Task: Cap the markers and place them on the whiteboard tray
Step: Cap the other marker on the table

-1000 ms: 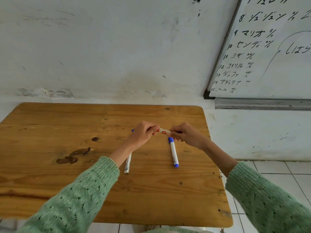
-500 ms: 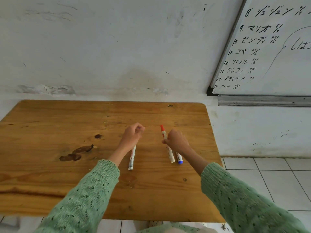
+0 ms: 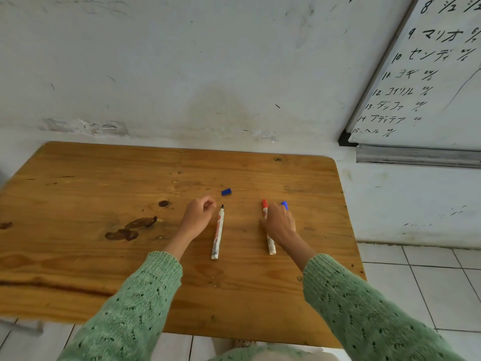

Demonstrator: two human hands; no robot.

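Table [image 3: 104,256]: honey-brown wood grain, dark brown stains. Sleeves [image 3: 135,308]: pale green openwork knit. Loose cap [image 3: 226,191]: blue. Uncapped marker [image 3: 218,233]: white barrel, red print, black tip. Second marker [image 3: 270,243]: white barrel, red cap. Third marker [image 3: 284,205]: blue cap. Wall [image 3: 182,74]: scuffed off-white. Whiteboard [image 3: 429,74]: white, black writing. Tray [image 3: 416,156]: grey metal. Floor [image 3: 429,282]: white tiles.

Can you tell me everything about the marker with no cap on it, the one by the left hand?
The uncapped marker is a slim white tube, plastic by the look of it, with red printing along its barrel and a small black tip bared at the far end. It lies flat on the wooden table, pointing away from the person, just right of the left hand, which seems not to touch it. A loose blue cap lies beyond its tip.
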